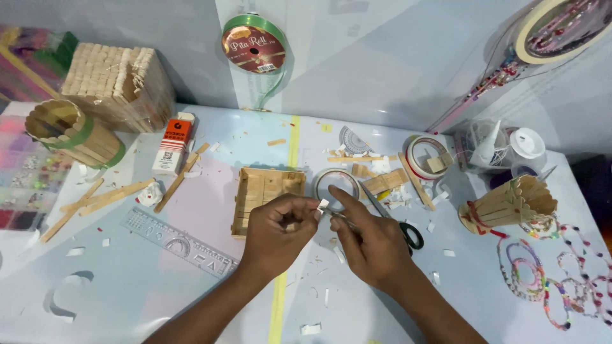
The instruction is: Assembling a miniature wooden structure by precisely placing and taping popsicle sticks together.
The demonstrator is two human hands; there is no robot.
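My left hand (277,230) pinches a small white scrap (323,204) between thumb and fingers, just in front of a flat square tray of wooden sticks (262,188). Touching the same scrap from the right, my right hand (370,239) has its fingertips closed on it. Black-handled scissors (395,220) lie on the table partly beneath my right hand. A clear tape roll (335,183) lies just beyond both hands.
A transparent ruler (178,242) lies at the left. Loose wooden sticks (108,197), a stick-built cup (70,134), a bundle of sticks (118,79), a glue box (173,145), another stick holder (510,204), bead bracelets (548,274) and paper scraps surround the hands.
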